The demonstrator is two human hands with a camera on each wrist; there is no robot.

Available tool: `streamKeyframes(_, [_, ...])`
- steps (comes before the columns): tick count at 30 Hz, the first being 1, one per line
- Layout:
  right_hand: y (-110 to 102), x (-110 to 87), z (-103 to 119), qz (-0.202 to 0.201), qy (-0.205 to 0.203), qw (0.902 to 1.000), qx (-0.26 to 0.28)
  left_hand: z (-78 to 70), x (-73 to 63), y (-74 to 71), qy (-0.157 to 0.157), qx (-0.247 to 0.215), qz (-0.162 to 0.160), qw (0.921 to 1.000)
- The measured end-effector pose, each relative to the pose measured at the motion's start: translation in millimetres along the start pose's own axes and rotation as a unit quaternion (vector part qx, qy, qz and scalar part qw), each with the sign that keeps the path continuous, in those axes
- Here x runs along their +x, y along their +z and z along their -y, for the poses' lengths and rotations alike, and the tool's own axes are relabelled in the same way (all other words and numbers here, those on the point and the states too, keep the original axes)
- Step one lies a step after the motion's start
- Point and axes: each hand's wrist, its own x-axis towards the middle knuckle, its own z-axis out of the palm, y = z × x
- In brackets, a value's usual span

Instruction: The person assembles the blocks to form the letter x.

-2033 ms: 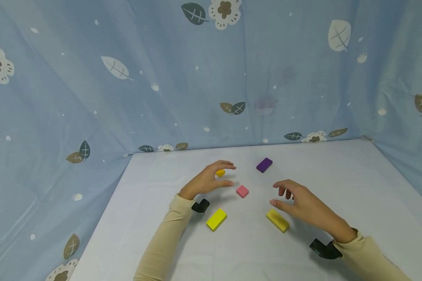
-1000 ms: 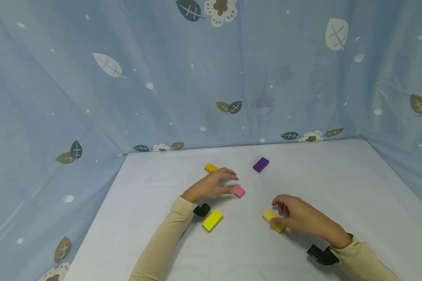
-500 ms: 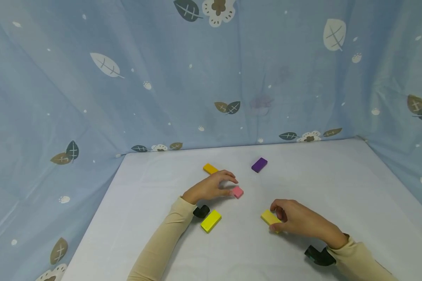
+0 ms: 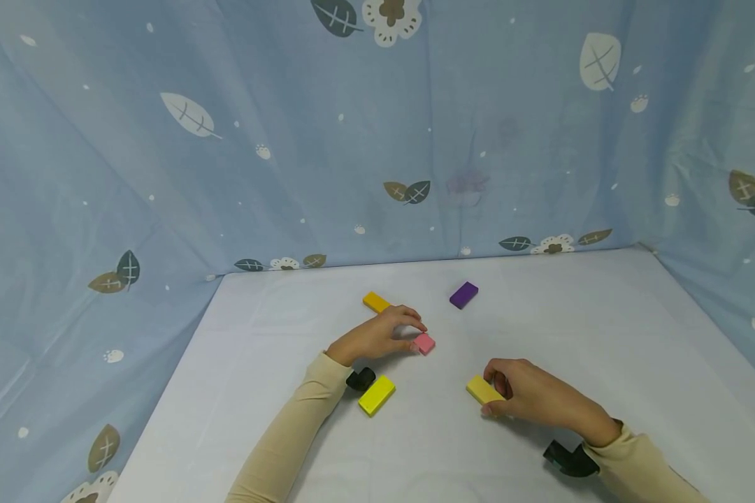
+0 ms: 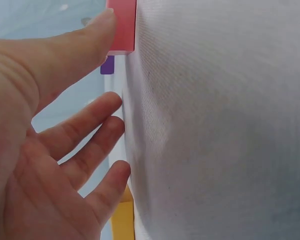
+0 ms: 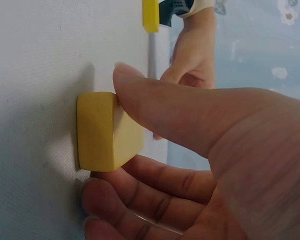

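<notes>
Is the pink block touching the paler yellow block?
Apart. The head view plainly shows white tabletop between the pink block and the paler yellow block.

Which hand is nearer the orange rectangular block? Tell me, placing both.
Left. The left hand is just in front of the orange rectangular block, partly hiding it in the head view; the right hand is farther off, to the block's right.

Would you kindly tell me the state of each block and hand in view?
Pink block: resting on table, touched.
Pale yellow block: flat, pinched.
Bright yellow block: flat, untouched.
Orange block: flat, partly hidden.
Purple block: flat, untouched.
Left hand: thumb and finger at pink block.
Right hand: pinching pale yellow block.
</notes>
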Motion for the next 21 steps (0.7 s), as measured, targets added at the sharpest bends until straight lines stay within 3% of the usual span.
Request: streamKeyframes(21, [0.4, -1.7, 2.1, 0.001, 0.003, 1.0000, 0.009, 0.5, 1.2, 3.0, 0.003, 0.031, -0.009, 0.9995])
